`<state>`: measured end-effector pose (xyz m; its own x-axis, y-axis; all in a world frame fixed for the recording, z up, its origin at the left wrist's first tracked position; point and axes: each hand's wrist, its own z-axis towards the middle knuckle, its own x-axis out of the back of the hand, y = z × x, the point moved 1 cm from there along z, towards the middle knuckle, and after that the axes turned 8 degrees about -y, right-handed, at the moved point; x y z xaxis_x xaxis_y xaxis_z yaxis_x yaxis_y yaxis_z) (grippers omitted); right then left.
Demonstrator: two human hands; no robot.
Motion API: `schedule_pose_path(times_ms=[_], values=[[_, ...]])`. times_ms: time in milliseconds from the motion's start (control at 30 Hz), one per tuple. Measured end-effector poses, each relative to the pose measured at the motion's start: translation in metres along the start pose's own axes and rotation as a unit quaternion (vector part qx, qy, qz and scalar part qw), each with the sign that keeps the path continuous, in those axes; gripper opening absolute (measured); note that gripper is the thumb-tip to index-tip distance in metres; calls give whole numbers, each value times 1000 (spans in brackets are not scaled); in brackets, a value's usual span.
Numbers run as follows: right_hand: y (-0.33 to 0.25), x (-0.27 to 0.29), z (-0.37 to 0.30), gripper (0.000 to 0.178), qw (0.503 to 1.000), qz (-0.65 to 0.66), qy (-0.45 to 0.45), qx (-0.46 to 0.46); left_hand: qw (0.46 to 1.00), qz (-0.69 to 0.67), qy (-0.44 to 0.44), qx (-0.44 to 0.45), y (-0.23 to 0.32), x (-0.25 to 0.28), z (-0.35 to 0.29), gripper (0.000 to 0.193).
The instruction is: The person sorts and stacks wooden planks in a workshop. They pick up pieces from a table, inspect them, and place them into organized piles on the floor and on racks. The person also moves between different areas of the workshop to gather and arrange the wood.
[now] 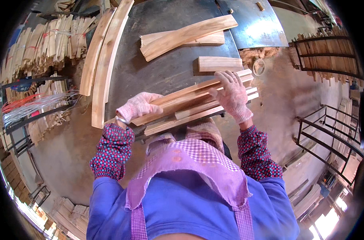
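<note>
Now, left grip point(138, 105): half-curled over wooden strips point(182, 103), firmness unclear
Right grip point(232, 95): loosely spread across their right end
Strips: side by side beneath both hands, along the tabletop's point(150, 76) near edge
Beyond: two crossed planks point(190, 36)

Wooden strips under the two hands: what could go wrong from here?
The wooden strips lie side by side with uneven left ends, so they might slide apart if the right hand, laid across them, shifts.

The nearest strip lies on the person's side of the table, its left end free of the left hand, so it might tip or drop.

Gloved fingers lie against the wood and might get pinched between strips.
</note>
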<state>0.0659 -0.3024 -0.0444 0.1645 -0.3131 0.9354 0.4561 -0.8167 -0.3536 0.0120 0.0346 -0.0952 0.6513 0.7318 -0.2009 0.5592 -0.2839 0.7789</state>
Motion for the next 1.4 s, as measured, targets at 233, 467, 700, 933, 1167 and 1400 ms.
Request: schedule_pose_path(times_ms=[233,467,700,933,1167,1400], values=[[-19,-10,-37,60,996,-43,-65,47,996,32,73,49,-5,13,11,39],[-17,-6,-48,52,997,-27,-52,43,987,136,83,27,11,28,16,34],[-15,-8,-53,44,999,-9,-24,35,980,152,126,-25,31,39,7,28],[-20,-15,-51,39,1000,4,-1,3,979,102,155,-83,31,36,0,37],[-10,-17,-31,38,998,-34,-5,46,974,129,185,-13,61,22,0,49],[10,-33,11,35,989,-84,-112,37,944,263,189,-56,42,28,31,37]])
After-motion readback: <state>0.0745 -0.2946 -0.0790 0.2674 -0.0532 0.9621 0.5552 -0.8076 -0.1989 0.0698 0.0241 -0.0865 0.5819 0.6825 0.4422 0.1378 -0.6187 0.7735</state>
